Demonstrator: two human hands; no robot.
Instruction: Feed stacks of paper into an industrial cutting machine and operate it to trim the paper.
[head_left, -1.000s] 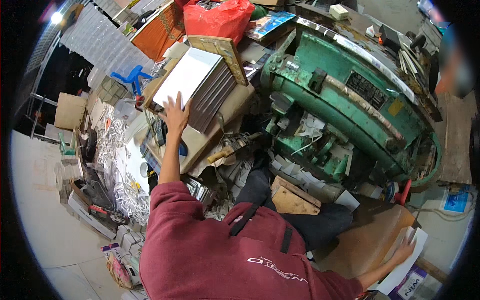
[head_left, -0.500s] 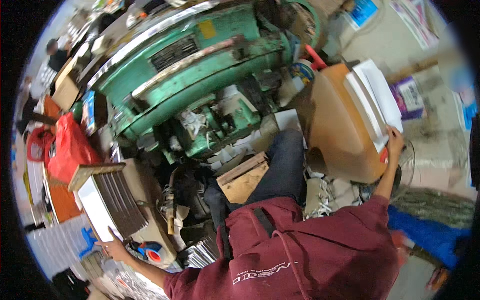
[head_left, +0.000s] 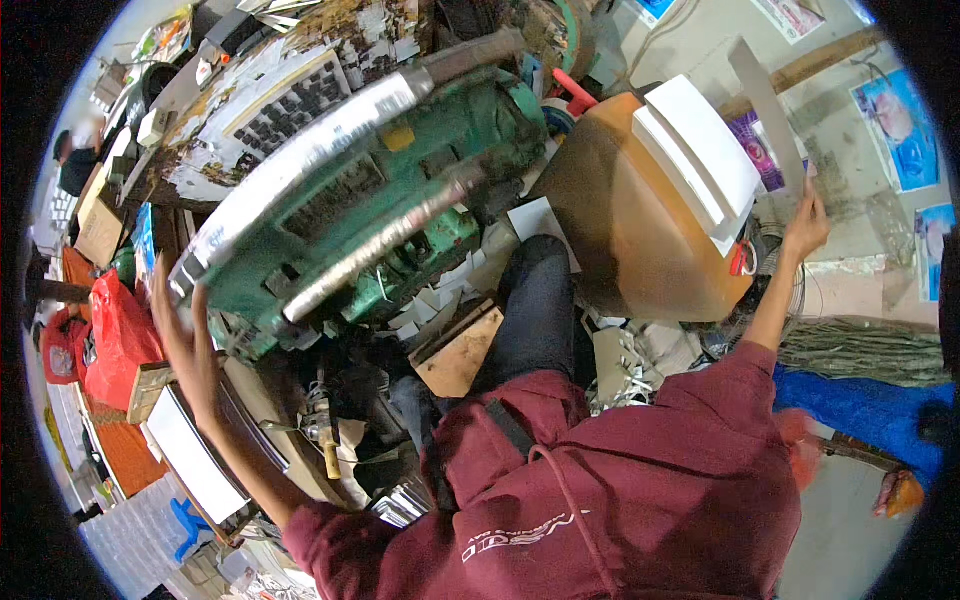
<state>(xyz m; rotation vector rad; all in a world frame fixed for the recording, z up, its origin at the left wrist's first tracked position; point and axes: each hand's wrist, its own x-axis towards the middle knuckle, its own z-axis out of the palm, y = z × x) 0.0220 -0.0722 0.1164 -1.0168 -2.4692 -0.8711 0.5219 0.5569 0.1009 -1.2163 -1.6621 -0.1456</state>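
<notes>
My right hand (head_left: 806,226) is raised at the right, its fingers closed on the lower end of a thin card sheet (head_left: 772,118). That sheet stands tilted beside a stack of white sheets (head_left: 700,150) lying on a large orange-tan plastic container (head_left: 600,210). On the left, my left hand (head_left: 188,345) reaches up with fingers apart, nothing visible in it. It is by the left end of a green machine (head_left: 330,215), which has a long pale bar across it; whether it touches the machine I cannot tell. Below my left forearm is another stack of white sheets (head_left: 200,460).
A red plastic bag (head_left: 122,340) stands at the far left. Between my legs is a wooden board (head_left: 460,355), with paper scraps (head_left: 635,375) nearby. A blue cloth (head_left: 850,405) and bundled sticks (head_left: 860,350) lie at right. Another person (head_left: 76,165) is at far left.
My left hand has left the left stack and gone up to the machine. My right hand has lifted a card sheet off the container's stack. The machine's long pale bar appears lower and nearer.
</notes>
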